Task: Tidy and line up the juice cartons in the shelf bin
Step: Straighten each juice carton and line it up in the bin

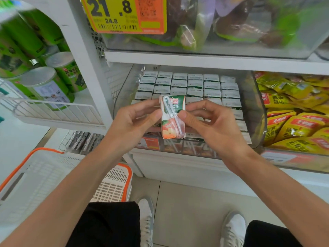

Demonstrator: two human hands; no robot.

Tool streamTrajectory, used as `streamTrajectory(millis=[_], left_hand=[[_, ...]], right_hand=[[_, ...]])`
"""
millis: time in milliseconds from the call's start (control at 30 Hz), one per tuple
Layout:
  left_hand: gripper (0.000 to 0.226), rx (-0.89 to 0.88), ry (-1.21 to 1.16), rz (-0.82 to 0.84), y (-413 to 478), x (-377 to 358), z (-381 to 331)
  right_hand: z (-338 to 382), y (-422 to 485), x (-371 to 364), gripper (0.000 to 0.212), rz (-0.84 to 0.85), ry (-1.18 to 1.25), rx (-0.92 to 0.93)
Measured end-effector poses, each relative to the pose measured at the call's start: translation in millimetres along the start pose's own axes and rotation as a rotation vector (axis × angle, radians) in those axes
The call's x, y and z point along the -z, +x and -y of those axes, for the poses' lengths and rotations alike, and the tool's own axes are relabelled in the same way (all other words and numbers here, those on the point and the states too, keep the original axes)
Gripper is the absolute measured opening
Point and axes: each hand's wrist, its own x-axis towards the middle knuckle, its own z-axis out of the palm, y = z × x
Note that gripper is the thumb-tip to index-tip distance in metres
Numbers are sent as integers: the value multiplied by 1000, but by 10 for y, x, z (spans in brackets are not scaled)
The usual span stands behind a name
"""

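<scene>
A small juice carton point(172, 117), green on top and orange below with a wrapped straw across its face, is held upright in front of the shelf. My left hand point(135, 120) pinches its left side and my right hand point(208, 122) pinches its right side. Behind it a clear plastic shelf bin point(256, 111) holds several rows of the same cartons point(187, 86), their grey-white tops upward, packed close. The front rows are partly hidden by my hands.
Yellow snack packets point(292, 118) fill the bin to the right. Green canisters point(53, 82) stand behind a white wire rail on the left. A white and orange shopping basket point(58, 175) sits at lower left. A yellow price tag point(122, 14) hangs above.
</scene>
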Motion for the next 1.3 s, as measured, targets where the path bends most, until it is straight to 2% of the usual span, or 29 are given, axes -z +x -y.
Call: streamTrajectory(millis=[300, 567, 733, 800, 900, 1000, 1100, 1300], left_hand=[[35, 12, -15, 35, -23, -23, -52], [51, 32, -50, 97, -39, -15, -26], [44, 91, -123, 144, -30, -11, -33], [38, 114, -116, 157, -33, -9, -22], [33, 133, -109, 113, -34, 3, -25], [37, 151, -95, 51, -28, 18, -32], [40, 167, -64, -17, -17, 26, -28], [28, 133, -60, -53, -8, 66, 2]], right_hand=[[-8, -28, -51, 10, 21, 80, -72], [79, -36, -46, 37, 185, -103, -60], [75, -3, -56, 44, 155, 63, -86], [71, -19, -68, 39, 188, 99, -101], [54, -35, -82, 25, 225, 79, -88], [62, -28, -92, 25, 176, -74, -26], [75, -46, -113, 26, 192, -119, -15], [52, -9, -105, 34, 68, 20, -54]])
